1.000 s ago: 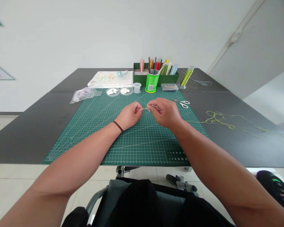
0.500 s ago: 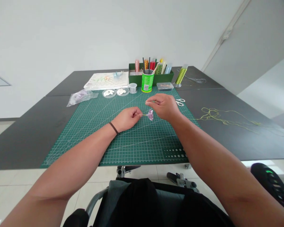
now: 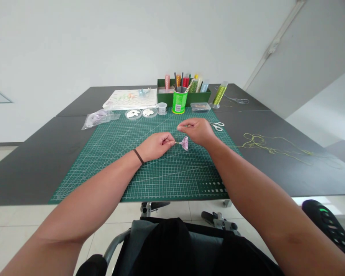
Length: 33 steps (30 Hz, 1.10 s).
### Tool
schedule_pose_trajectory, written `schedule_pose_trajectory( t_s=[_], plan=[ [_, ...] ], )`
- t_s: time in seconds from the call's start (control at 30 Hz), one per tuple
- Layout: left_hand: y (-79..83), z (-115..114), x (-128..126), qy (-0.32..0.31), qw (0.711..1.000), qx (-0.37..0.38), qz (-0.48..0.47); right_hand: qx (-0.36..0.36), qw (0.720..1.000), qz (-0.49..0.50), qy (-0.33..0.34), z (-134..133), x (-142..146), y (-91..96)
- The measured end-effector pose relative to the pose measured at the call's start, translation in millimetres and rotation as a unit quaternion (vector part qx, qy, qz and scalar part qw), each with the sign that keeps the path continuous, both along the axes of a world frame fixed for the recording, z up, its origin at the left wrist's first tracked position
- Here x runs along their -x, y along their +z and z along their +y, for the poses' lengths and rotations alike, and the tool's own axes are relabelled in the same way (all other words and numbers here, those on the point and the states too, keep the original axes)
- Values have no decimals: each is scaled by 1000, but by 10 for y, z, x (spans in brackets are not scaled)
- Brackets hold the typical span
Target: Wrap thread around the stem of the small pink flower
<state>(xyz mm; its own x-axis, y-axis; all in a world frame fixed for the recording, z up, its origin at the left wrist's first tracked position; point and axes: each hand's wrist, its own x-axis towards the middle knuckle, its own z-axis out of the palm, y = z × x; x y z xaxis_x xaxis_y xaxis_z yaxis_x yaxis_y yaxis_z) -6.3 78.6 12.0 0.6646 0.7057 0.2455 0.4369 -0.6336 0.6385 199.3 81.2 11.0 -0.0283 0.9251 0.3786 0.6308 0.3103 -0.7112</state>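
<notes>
My left hand (image 3: 156,145) is closed in a pinch on the thin stem of a small pale purple artificial flower (image 3: 184,143). The flower points right, its petals just past my fingertips. Above and to the right of it, my right hand (image 3: 197,130) is closed, thumb against fingers; whatever sits in that pinch is too fine to make out. Both hands are over the green cutting mat (image 3: 166,180). White-handled scissors (image 3: 217,126) lie just beyond my right hand, their blades partly hidden by it.
At the back stand a green can (image 3: 179,101) of tools, a green box (image 3: 163,97) of thread spools, and a yellow-green spool (image 3: 220,93). Two dishes of white pieces (image 3: 133,114) and a plastic bag (image 3: 97,118) lie left. Loose yellow-green thread (image 3: 258,142) lies right.
The flower has shifted slightly right and toward me, with my left hand still pinching its stem. My right hand stays pinched near the same spot; the whole view has shifted a little.
</notes>
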Motion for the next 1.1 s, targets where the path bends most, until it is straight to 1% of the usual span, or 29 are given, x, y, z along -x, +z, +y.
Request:
schedule_pose_trajectory(
  t_s=[0.33,0.53,0.7,0.9,1.03,1.1],
  plan=[
    [21,-17,16,12,1000,-1,-29,108,992,59,18,84,35,-134],
    [14,-13,34,23,998,-7,-63,100,989,88,58,56,80,-126],
    [27,-19,46,60,994,-23,-91,78,989,67,102,17,99,-118],
    [41,-1,48,119,985,-30,-124,104,991,47,73,-22,144,-137],
    [5,46,53,146,977,-28,-151,142,984,59,89,-62,197,-125],
    [-8,62,55,151,975,-27,-163,141,983,52,101,-80,216,-115]
  ],
)
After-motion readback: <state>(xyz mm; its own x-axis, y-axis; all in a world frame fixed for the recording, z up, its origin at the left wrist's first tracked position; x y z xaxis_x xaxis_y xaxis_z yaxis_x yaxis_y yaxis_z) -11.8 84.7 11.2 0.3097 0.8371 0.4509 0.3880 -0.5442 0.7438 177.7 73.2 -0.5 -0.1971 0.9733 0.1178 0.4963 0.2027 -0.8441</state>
